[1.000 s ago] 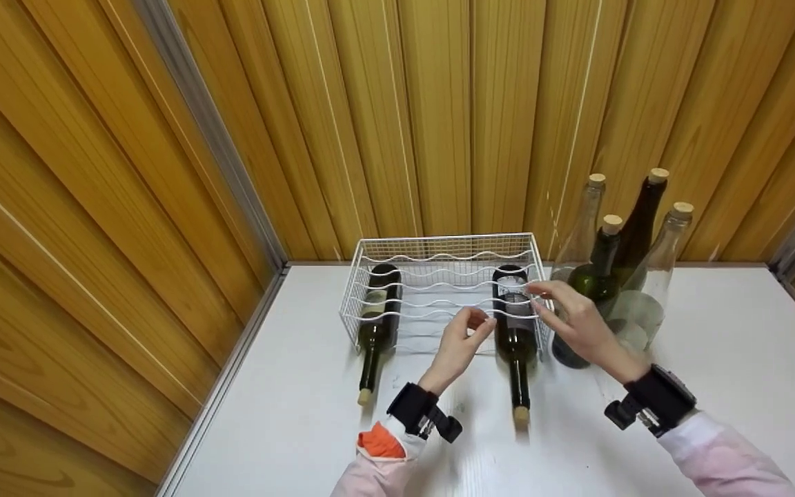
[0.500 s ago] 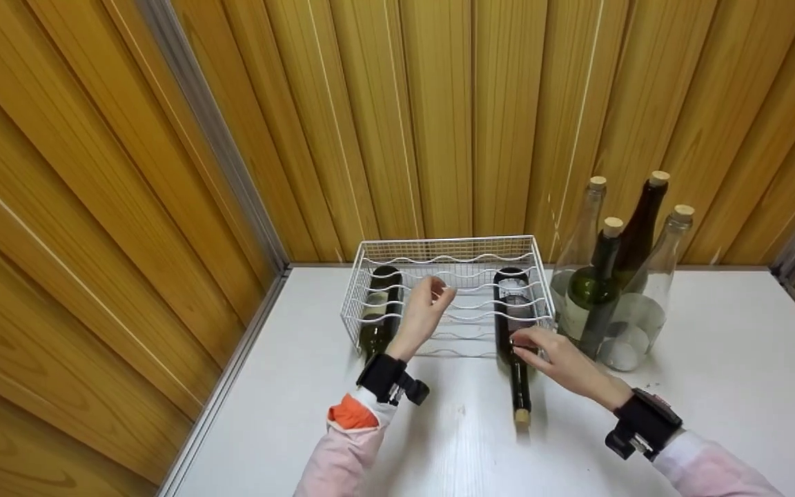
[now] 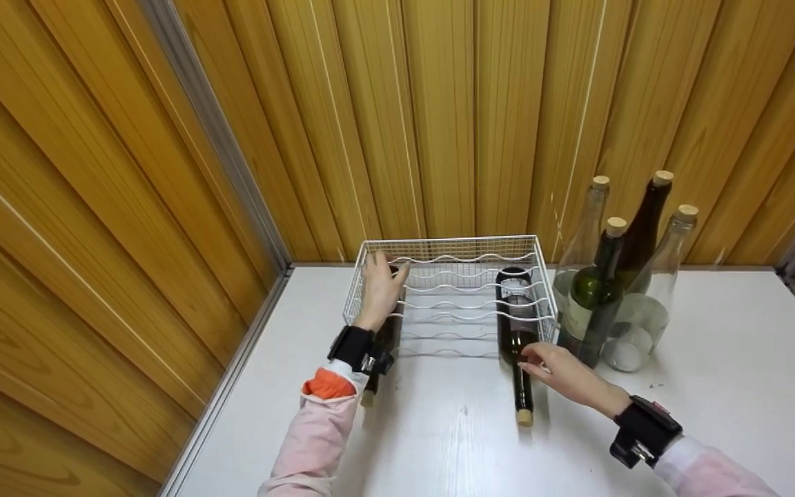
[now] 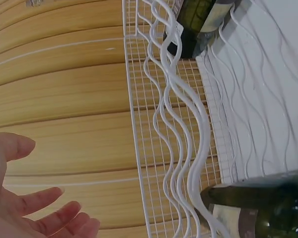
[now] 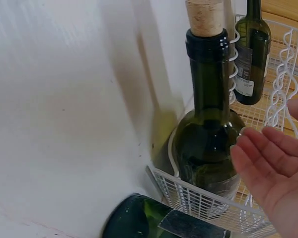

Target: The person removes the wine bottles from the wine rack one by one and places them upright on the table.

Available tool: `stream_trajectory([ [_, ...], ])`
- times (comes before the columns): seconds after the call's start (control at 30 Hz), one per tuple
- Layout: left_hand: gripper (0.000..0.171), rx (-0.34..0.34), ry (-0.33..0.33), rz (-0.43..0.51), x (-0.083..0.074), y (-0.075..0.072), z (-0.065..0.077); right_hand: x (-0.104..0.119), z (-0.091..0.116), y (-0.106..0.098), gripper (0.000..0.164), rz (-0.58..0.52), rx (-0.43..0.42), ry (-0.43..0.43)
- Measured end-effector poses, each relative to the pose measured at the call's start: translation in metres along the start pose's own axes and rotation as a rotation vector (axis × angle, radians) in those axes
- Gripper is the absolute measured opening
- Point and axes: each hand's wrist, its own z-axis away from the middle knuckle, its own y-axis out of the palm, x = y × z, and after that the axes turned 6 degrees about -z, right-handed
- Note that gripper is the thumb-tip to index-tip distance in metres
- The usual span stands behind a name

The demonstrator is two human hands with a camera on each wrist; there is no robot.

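A white wire wine rack (image 3: 449, 239) stands by the back wall, with one dark corked bottle lying at each end. My left hand (image 3: 380, 290) is over the left bottle (image 3: 388, 336) in the head view and covers much of it. In the left wrist view its fingers (image 4: 42, 201) are spread and hold nothing. Beside the neck of the right bottle (image 3: 523, 393) is my right hand (image 3: 570, 376), fingertips close to the glass. The right wrist view shows these fingers (image 5: 268, 161) nearly straight next to that bottle's shoulder (image 5: 206, 144), gripping nothing.
Right of the rack stand several corked bottles: a green one (image 3: 597, 290), a brown one (image 3: 641, 238) and clear ones, including a clear bottle (image 3: 668, 259) at the right. Wood-look panels (image 3: 439, 124) rise behind the white table (image 3: 453, 442).
My left hand has moved left and back across the rack, from near the right bottle to over the left one. My right hand has come down from the rack's right side to the bottle's neck.
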Motion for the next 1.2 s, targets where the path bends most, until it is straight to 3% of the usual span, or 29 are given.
stream_trajectory([
  [0.23,0.045,0.023,-0.13,-0.152,0.029,-0.009,-0.01,-0.007,0.002,0.004,0.018,0.011,-0.011,0.062],
  [0.4,0.052,0.044,-0.198,-0.245,0.056,-0.007,-0.011,-0.009,0.001,0.007,0.016,0.018,-0.035,0.105],
  [0.53,0.054,0.055,-0.253,-0.273,0.075,-0.002,-0.009,-0.009,0.0,0.008,0.019,0.03,-0.056,0.165],
  [0.73,0.041,0.113,-0.335,-0.239,0.096,0.004,-0.011,-0.007,-0.003,0.009,0.034,0.001,-0.051,0.291],
  [0.83,0.034,0.12,-0.314,-0.221,0.12,0.016,-0.018,-0.006,-0.004,0.012,0.041,-0.027,-0.024,0.354],
  [1.0,0.051,-0.015,-0.139,-0.283,0.211,0.08,-0.042,-0.003,-0.01,0.016,0.051,-0.108,0.005,0.469],
  [1.07,0.056,-0.017,-0.131,-0.283,0.236,0.099,-0.05,-0.003,-0.012,0.018,0.05,-0.167,0.009,0.516],
  [1.1,0.055,-0.016,-0.124,-0.28,0.24,0.102,-0.051,-0.003,-0.012,0.02,0.048,-0.204,0.009,0.536],
  [1.2,0.048,-0.109,-0.041,-0.331,0.244,0.107,-0.048,-0.004,-0.014,0.026,0.037,-0.331,-0.011,0.61],
])
